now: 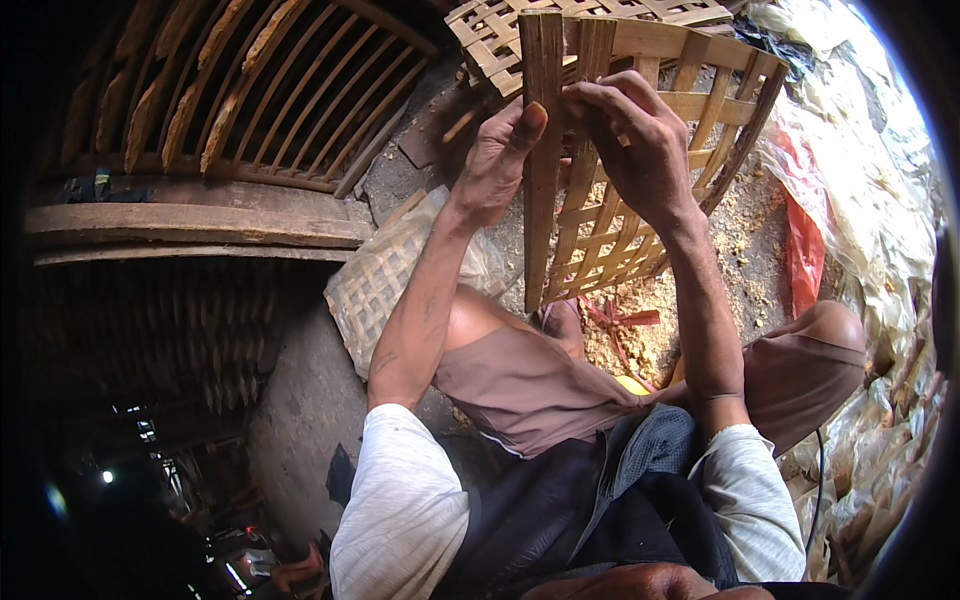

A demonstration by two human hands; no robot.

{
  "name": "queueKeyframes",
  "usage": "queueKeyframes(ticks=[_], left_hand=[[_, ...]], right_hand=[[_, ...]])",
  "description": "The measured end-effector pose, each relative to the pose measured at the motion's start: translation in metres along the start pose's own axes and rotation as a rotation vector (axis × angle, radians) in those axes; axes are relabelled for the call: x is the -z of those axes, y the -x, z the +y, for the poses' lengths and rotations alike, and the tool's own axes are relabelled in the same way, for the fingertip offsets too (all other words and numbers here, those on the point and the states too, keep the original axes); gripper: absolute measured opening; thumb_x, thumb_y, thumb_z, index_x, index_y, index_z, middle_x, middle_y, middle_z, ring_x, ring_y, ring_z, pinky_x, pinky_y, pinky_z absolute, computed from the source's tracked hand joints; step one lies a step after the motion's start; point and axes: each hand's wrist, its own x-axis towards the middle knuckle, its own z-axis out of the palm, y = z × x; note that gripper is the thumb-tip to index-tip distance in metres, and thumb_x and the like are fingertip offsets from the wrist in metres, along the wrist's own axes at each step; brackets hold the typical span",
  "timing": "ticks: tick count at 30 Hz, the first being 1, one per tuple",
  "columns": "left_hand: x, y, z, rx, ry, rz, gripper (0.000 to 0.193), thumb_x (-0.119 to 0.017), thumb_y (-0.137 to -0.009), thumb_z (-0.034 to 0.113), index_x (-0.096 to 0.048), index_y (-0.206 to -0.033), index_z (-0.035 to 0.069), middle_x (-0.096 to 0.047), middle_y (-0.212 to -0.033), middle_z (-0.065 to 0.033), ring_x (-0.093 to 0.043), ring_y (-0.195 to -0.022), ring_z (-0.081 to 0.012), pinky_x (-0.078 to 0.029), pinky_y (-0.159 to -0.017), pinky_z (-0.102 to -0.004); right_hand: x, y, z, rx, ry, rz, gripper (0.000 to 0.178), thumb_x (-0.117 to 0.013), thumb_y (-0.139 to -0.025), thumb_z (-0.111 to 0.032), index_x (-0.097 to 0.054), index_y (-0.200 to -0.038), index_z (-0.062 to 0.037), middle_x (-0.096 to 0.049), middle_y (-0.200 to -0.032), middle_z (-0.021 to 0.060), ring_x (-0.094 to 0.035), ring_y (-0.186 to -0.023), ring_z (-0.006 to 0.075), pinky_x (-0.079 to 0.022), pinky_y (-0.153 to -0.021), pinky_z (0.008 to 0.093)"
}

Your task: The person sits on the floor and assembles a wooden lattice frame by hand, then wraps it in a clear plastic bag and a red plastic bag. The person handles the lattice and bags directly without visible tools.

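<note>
A woven bamboo tray (542,230) with flat slat edges stands on its side in front of me, its lattice facing right. My left hand (494,165) is wrapped round its near upright slat, the thumb pointing up along the wood. My right hand (637,145) is closed, its thumb and fingertips pinched together against the second slat near the top. Whatever lies between those fingertips is too small to make out. Behind the tray's top lies another woven bamboo piece (490,50).
A plastic-wrapped woven panel (365,300) lies by my left forearm. Yellowish crumbs (745,245) and red strips (625,318) cover the ground between my legs. Crumpled clear plastic sheeting (850,190) lines the right side. A slatted wooden rack (200,235) stands at left.
</note>
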Motion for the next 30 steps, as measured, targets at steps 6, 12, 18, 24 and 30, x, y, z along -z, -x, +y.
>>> queueKeyframes(ticks=[6,12,18,24,30], left_hand=[[-0.001,-0.001,-0.004,-0.001,0.017,-0.004,0.068,-0.059,-0.098,0.063,-0.060,-0.138,0.008,-0.069,-0.124,-0.0002,-0.065,-0.113,-0.0074,-0.061,-0.090,-0.0281],[0.003,-0.003,-0.007,-0.057,0.011,0.001,0.065,-0.057,-0.100,0.060,-0.061,-0.139,0.008,-0.069,-0.126,-0.0006,-0.066,-0.111,-0.0069,-0.059,-0.092,-0.0275],[0.003,-0.001,-0.006,-0.029,0.044,0.001,0.066,-0.057,-0.100,0.059,-0.058,-0.141,0.007,-0.069,-0.126,-0.0009,-0.066,-0.111,-0.0068,-0.059,-0.092,-0.0269],[-0.002,0.000,-0.002,-0.017,0.028,-0.004,0.067,-0.058,-0.099,0.059,-0.058,-0.141,0.007,-0.069,-0.125,-0.0008,-0.067,-0.109,-0.0076,-0.060,-0.091,-0.0278],[-0.001,0.001,-0.004,-0.022,0.044,0.001,0.067,-0.058,-0.099,0.060,-0.058,-0.141,0.007,-0.068,-0.128,-0.0015,-0.065,-0.113,-0.0094,-0.056,-0.096,-0.0303]], right_hand=[[0.003,0.000,0.004,-0.238,-0.286,0.077,0.023,-0.073,-0.096,-0.008,-0.070,-0.119,-0.0046,-0.074,-0.103,0.0087,-0.075,-0.089,0.0191,-0.061,-0.074,0.0317],[0.007,0.000,0.003,-0.571,-0.796,0.202,0.022,-0.066,-0.105,-0.015,-0.067,-0.118,0.0026,-0.075,-0.105,0.0115,-0.075,-0.095,0.0169,-0.063,-0.079,0.0292],[0.000,0.003,-0.003,-0.556,-0.717,0.165,0.022,-0.071,-0.102,-0.014,-0.073,-0.115,0.0033,-0.077,-0.102,0.0105,-0.075,-0.092,0.0147,-0.063,-0.076,0.0271],[-0.017,0.003,-0.012,-0.493,-0.415,0.272,0.018,-0.078,-0.096,-0.017,-0.078,-0.104,0.0000,-0.078,-0.088,0.0071,-0.075,-0.078,0.0115,-0.060,-0.069,0.0251],[-0.016,-0.001,-0.003,-0.174,0.101,0.189,0.017,-0.074,-0.098,-0.018,-0.072,-0.102,-0.0018,-0.076,-0.085,0.0082,-0.074,-0.072,0.0129,-0.057,-0.060,0.0265]])
